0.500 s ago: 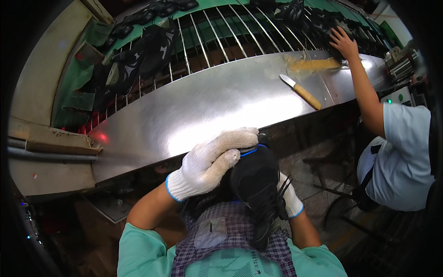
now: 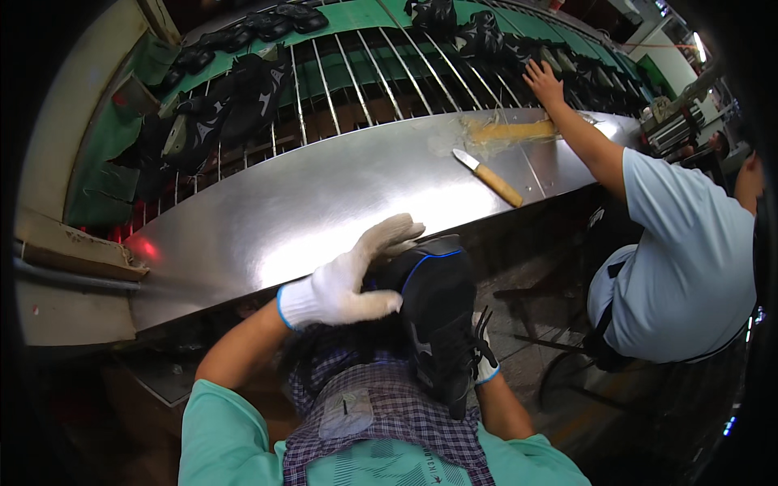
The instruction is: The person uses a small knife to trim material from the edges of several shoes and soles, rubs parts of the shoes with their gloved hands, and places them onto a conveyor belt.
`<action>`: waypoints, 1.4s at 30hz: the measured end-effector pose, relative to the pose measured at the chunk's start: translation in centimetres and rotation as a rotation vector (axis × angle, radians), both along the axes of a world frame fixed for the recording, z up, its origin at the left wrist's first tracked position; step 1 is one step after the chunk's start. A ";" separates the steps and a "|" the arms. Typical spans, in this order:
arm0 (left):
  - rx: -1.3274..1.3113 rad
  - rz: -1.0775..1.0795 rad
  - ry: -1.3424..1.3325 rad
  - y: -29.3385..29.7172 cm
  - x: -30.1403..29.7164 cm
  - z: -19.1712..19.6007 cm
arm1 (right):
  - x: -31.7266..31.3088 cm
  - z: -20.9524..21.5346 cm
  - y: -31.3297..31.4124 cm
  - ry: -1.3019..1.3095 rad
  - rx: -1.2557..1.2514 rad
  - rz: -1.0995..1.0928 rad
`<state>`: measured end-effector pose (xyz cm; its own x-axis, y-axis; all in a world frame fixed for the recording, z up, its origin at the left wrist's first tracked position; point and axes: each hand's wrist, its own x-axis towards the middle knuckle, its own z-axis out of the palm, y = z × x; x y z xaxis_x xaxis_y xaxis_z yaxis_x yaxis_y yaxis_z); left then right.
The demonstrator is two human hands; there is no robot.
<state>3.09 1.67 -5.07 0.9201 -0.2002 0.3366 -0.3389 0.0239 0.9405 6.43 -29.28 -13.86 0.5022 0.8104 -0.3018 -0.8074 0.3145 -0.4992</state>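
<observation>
A black athletic shoe with a blue line round its toe and dark laces is held upright over my lap, toe toward the bench. My left hand, in a white knit glove with a blue cuff, is at the shoe's left side. Its fingers are stretched out and its thumb stands apart, the tip by the toe edge. Mostly hidden behind the shoe's right side, my gloved right hand supports it from there; its fingers do not show.
A knife with a wooden handle lies on the metal bench. Beyond runs a rack of metal bars with several black shoes at both sides. On the right, a person in a light shirt reaches an arm across the bench.
My left hand has slid off the toe to its left side, and the fingers and thumb have spread apart. The co-worker's hand stays by the shoes at the rack. The view has shifted.
</observation>
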 end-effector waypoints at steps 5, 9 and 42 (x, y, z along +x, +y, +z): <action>0.204 0.135 0.274 -4.0 -3.2 -5.0 | -0.8 0.8 -1.0 -0.011 -0.091 0.002; 0.089 0.281 0.185 -5.6 -2.2 -5.3 | -0.9 1.7 -1.5 -0.032 -0.147 -0.009; 0.105 0.332 0.144 -8.3 -5.5 -2.9 | -1.5 2.8 1.0 -0.103 -0.201 -0.131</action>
<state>-2.42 -6.65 -7.98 0.9771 0.0900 0.1927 -0.1763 -0.1640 0.9706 4.92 -28.27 -11.01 0.6353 0.6655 -0.3917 -0.7078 0.2990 -0.6400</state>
